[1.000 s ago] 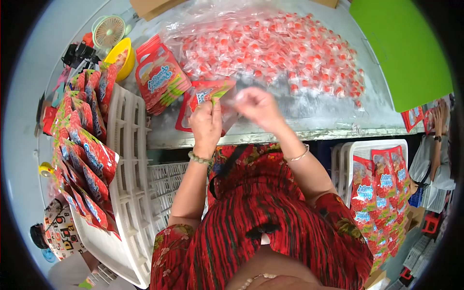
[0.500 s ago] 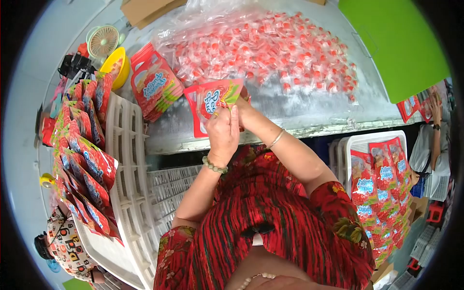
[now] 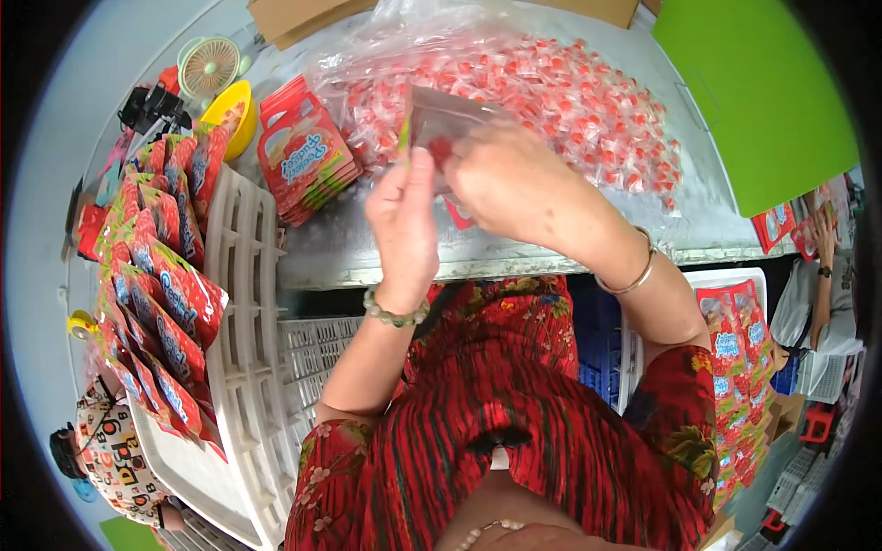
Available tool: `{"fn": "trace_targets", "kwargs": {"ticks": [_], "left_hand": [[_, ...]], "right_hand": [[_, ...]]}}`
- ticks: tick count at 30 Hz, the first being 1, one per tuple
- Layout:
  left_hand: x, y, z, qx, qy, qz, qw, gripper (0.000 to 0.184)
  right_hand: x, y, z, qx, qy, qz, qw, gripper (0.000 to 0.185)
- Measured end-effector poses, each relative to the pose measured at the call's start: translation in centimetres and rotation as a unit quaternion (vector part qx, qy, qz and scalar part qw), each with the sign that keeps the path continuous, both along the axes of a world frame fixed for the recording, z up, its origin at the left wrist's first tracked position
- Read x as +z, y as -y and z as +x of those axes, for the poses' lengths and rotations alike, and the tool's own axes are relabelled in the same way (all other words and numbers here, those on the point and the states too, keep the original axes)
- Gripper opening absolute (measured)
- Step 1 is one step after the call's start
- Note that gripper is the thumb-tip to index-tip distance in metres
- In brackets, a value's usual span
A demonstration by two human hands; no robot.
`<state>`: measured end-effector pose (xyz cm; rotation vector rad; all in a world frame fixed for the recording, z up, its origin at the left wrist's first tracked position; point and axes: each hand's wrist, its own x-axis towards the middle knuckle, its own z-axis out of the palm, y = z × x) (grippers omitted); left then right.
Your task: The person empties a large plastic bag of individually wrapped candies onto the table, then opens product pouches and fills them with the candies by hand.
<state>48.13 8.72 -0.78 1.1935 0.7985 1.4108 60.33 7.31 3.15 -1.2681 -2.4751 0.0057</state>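
Observation:
A candy pouch is held up over the table edge, its greyish see-through side turned toward me and red showing through low on it. My left hand grips its left edge, thumb pressed against it. My right hand is closed at the pouch's right side, with its fingertips partly hidden. Just beyond lies a wide heap of small wrapped red candies. A stack of flat red pouches sits on the table to the left of my hands. Beneath my right hand shows a red packet corner.
Filled pouches stand in a white crate at left. More pouches fill a crate at right. A yellow bowl and small fan are at back left. A green panel and a co-worker's arm are at right.
The pouch has gone from its printed front to its see-through side and moved up slightly. My right hand has come from behind it to its right side, elbow swung outward.

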Motion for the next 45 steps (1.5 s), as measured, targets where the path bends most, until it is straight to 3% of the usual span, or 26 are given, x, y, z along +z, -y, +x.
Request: {"fn": "trace_targets", "kwargs": {"ticks": [1, 2, 3, 5, 6, 8, 9, 11, 12, 13, 15, 18, 20, 21, 23, 25, 28, 30, 31, 33, 36, 39, 41, 43, 44, 45], "left_hand": [[-0.7, -0.1, -0.7, -0.038, -0.081, 0.006, 0.996, 0.026], [-1.4, -0.4, -1.6, -0.076, -0.160, 0.013, 0.984, 0.028], [-1.7, -0.7, -2.4, -0.134, -0.133, -0.037, 0.981, 0.023], [-3.0, -2.3, -2.9, -0.062, -0.119, 0.109, 0.985, 0.021], [-3.5, -3.6, -3.4, 0.001, -0.275, 0.217, 0.937, 0.030], [-5.0, -4.7, -2.5, -0.164, -0.104, 0.083, 0.977, 0.031], [-5.9, -5.3, -2.8, -0.250, -0.085, 0.008, 0.965, 0.024], [-5.9, -4.9, -2.2, -0.199, -0.141, 0.049, 0.969, 0.018], [-6.1, -4.2, -1.6, -0.151, -0.094, 0.078, 0.981, 0.013], [-6.4, -3.8, -1.2, -0.155, -0.093, 0.079, 0.980, 0.013], [-7.3, -3.1, -0.8, -0.049, -0.036, 0.056, 0.997, 0.012], [-6.3, -1.5, 0.8, -0.017, 0.012, 0.126, 0.992, 0.012], [-6.5, -0.7, 1.5, -0.032, 0.017, 0.102, 0.994, 0.011], [-6.7, -0.4, 1.9, -0.031, 0.100, 0.060, 0.993, 0.011], [-7.8, -0.1, 1.9, -0.038, 0.202, -0.002, 0.979, 0.011], [-8.5, 0.2, 1.7, -0.052, 0.201, -0.009, 0.978, 0.011], [-8.5, -0.2, 0.3, -0.092, 0.172, -0.020, 0.981, 0.012], [-7.8, -0.7, -0.8, -0.080, -0.085, 0.094, 0.989, 0.011], [-7.8, -1.6, -1.0, -0.037, -0.088, 0.160, 0.982, 0.010], [-8.0, -1.5, -1.5, -0.064, 0.028, 0.070, 0.995, 0.009], [-8.1, -1.2, -1.6, -0.062, 0.058, 0.055, 0.995, 0.008], [-8.1, -1.7, -1.5, -0.026, 0.095, 0.041, 0.994, 0.008], [-6.9, -1.8, -1.5, -0.016, 0.165, -0.008, 0.986, 0.009], [-7.0, -1.7, -1.4, -0.012, 0.165, -0.004, 0.986, 0.009], [-7.1, -1.7, -1.3, -0.014, 0.166, -0.001, 0.986, 0.009], [-7.7, -1.7, -1.6, -0.047, 0.166, 0.015, 0.985, 0.009]], "right_hand": [[-0.8, 0.3, 0.5, -0.010, 0.035, 0.131, 0.991, 0.012], [-1.1, 0.8, 1.1, -0.042, 0.115, 0.056, 0.991, 0.008], [-2.0, 1.3, 1.9, -0.041, 0.118, 0.059, 0.990, 0.008], [-3.9, 1.9, 3.0, -0.009, 0.095, 0.112, 0.989, 0.008], [-4.1, 2.3, 3.1, -0.006, 0.095, 0.111, 0.989, 0.008], [-3.7, 2.9, 3.0, 0.000, 0.112, 0.082, 0.990, 0.011], [-3.8, 2.8, 3.0, 0.001, 0.113, 0.085, 0.990, 0.011], [-3.4, 2.7, 3.1, 0.019, 0.016, -0.016, 1.000, 0.015], [-2.8, 2.2, 3.4, -0.007, -0.034, -0.155, 0.987, 0.017], [-1.8, 1.7, 3.7, -0.042, -0.026, -0.172, 0.984, 0.016], [-1.2, 1.1, 4.3, -0.095, 0.012, -0.186, 0.978, 0.015], [0.8, 0.6, 2.6, -0.104, 0.104, -0.254, 0.956, 0.016], [0.6, 0.5, 2.0, -0.109, 0.035, -0.261, 0.958, 0.015], [0.3, 0.5, 1.7, -0.115, -0.034, -0.267, 0.956, 0.015], [-0.5, -0.2, 1.1, -0.090, -0.009, -0.254, 0.963, 0.015], [-1.4, -0.4, 1.0, -0.071, 0.067, -0.207, 0.973, 0.017], [-2.5, -0.7, 1.0, -0.110, 0.063, -0.250, 0.960, 0.016], [-2.0, 0.0, 1.2, -0.083, 0.067, -0.244, 0.964, 0.015], [-1.9, 0.2, 1.4, -0.056, 0.070, -0.240, 0.967, 0.016], [-2.3, -0.8, 1.9, -0.029, 0.044, -0.281, 0.958, 0.015], [-2.1, -0.7, 1.7, 0.036, 0.011, -0.189, 0.981, 0.016], [0.4, 0.6, 2.4, -0.001, -0.165, -0.131, 0.978, 0.025], [1.8, 1.1, 3.3, -0.051, -0.222, 0.209, 0.951, 0.031], [0.9, 1.6, 4.5, -0.088, -0.163, 0.178, 0.966, 0.042], [0.6, 1.8, 4.7, -0.111, -0.119, -0.032, 0.986, 0.045], [0.6, 2.1, 4.8, -0.128, -0.068, -0.241, 0.960, 0.047]]}}
